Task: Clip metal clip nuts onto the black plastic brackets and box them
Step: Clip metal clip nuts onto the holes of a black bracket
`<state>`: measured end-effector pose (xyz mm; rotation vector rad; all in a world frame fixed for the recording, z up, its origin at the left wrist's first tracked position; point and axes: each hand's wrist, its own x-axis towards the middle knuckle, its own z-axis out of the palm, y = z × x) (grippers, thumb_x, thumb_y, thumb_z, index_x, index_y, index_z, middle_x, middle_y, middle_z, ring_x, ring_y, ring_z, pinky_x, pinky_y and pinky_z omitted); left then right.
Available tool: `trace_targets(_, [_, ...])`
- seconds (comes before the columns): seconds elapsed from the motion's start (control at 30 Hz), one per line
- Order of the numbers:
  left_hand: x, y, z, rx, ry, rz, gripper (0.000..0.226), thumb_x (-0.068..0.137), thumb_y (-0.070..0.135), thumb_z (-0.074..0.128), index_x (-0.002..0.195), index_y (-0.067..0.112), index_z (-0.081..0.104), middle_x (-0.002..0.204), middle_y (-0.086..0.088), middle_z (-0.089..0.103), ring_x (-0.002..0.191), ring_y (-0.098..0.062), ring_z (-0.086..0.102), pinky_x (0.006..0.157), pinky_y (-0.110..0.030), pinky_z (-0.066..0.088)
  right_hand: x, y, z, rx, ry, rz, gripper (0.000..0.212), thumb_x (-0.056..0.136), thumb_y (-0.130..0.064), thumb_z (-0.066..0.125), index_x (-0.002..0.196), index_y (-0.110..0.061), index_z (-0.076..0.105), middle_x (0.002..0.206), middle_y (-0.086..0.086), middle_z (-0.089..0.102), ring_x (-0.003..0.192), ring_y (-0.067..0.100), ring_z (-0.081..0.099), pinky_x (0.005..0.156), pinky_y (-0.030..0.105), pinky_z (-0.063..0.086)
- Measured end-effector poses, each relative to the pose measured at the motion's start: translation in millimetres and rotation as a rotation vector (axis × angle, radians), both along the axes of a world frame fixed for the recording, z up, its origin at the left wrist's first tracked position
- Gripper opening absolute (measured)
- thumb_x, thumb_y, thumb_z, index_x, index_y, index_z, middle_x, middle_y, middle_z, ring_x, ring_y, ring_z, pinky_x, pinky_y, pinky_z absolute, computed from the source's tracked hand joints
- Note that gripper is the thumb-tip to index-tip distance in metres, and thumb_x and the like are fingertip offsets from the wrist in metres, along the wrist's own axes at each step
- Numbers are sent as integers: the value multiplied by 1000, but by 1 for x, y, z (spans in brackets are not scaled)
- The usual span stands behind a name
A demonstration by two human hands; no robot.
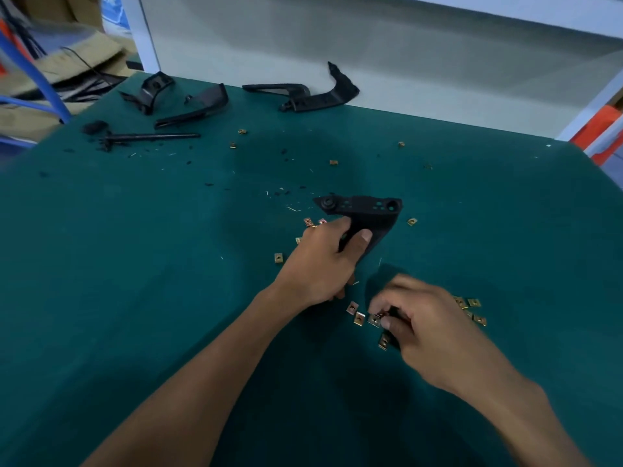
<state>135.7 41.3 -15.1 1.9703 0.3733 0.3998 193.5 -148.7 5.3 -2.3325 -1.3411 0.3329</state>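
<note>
On the green table (135, 298), the left hand (320, 267) is gripping a black bracket (365, 217) upright, fingers curled around its stem. Just beside it, the right hand (418, 318) is pinching a clip nut (379, 317) among scattered clip nuts (359, 318).

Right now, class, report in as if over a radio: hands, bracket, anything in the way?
Left hand grips black bracket. Right hand pinching at clip nuts, blurred. Black shavings litter green table; nothing blocking.
</note>
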Motion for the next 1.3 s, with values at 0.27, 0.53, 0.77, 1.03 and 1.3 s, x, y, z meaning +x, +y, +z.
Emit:
trace_targets(0.27, [-2,-3,3,127,6,10,36,106,40,50,73,24,43,58,-2,61,42,-16,58,41,-40,46,-7,6,13,-224,-230,64,11,96,-22,56,107,-25,57,101,-10,45,86,18,55,77,33,49])
trace_targets(0.53, [-2,-3,1,122,1,3,37,106,41,49,76,19,46,58,-5,60,43,-21,58,46,-49,48,1,2,21,-269,-288,104,14,99,-20,52,104,-21,65,99,-8,52,84,19,57,75,34,51])
trace_targets(0.77, [2,-4,-5,256,1,33,37,106,46,45,74,28,41,56,4,54,46,-16,56,44,-40,43,30,1,42,219,97,-169,25,90,-5,75,90,-30,79,82,-12,71,77,9,66,72,24,53])
trace_targets(1.03, [2,-11,-10,501,-12,71,27,104,57,32,84,41,25,60,8,47,50,-15,47,47,-32,32,55,42,43,994,630,-603,23,85,8,73,83,-14,77,78,4,75,73,15,66,73,28,54])
trace_targets(1.3, [1,-21,-12,688,84,115,36,100,67,25,103,32,34,63,4,46,62,-33,62,55,-37,42,45,42,22,1046,935,-599,16,88,5,70,81,-8,77,80,10,74,78,20,71,73,32,60])
